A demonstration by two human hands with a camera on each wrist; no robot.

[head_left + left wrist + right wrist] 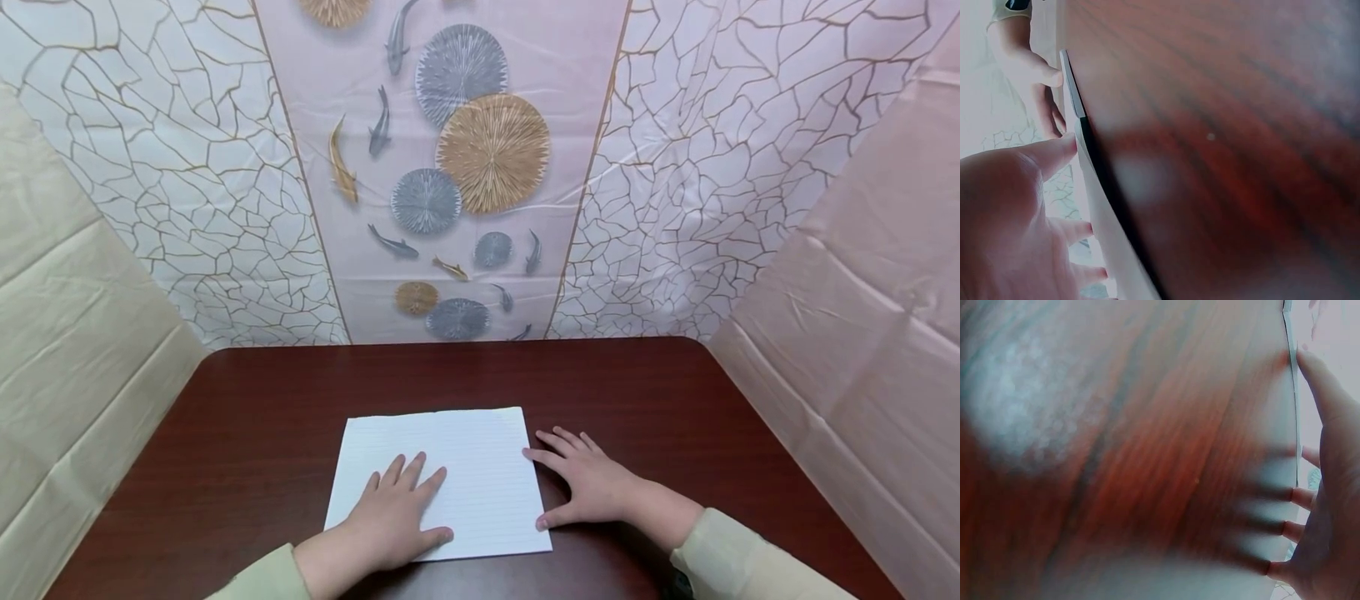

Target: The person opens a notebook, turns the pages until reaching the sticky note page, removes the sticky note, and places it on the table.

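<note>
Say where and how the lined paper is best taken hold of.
Probably the paper's right edge, from the right: it lies flat on the table, and that edge is straight, with the right hand's thumb and forefinger at it. A thumb under, fingers over pinch should suit the thin sheet; the left hand covers its near left part.

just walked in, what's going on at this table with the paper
A person has lined paper lying on a dark reddish-brown table and is handling it with bare hands. The left hand rests on it with fingers spread, covering the near left corner. The right hand is at the right edge, its thumb and one fingertip at the paper and the other fingers over the table. Neither hand is gripping it, and only ruled lines show on the visible part.
</note>
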